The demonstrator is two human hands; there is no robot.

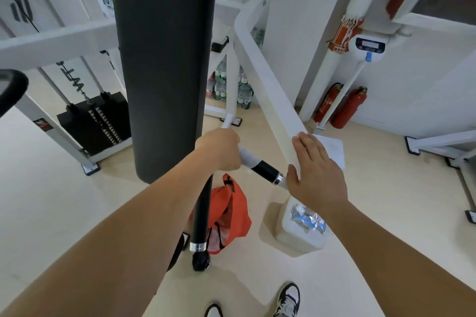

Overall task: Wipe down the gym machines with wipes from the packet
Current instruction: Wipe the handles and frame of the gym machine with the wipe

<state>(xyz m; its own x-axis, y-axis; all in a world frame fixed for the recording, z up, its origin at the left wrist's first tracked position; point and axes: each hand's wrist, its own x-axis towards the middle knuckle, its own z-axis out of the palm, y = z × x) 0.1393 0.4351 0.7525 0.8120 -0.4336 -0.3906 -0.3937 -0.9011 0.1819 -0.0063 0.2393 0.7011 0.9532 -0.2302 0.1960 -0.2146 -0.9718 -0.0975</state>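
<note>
Two bare hands are in view: the left hand (219, 149) curls its fingers round a white wipe (247, 157) wrapped on a black handle (266, 170), and at three o'clock from it the right hand (319, 175) lies with straight, relaxed fingers against the sloping white frame bar (268, 90). At six o'clock from the right hand the silver-and-blue wipe packet (307, 219) rests on a white machine base (296, 238), with an orange bag (231, 213) on the floor at its nine o'clock.

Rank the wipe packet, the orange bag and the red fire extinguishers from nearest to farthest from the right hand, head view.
1. Wipe packet, just below the right hand, on the white base.
2. Orange bag, on the floor to its left.
3. Fire extinguishers, by the far wall.
</note>
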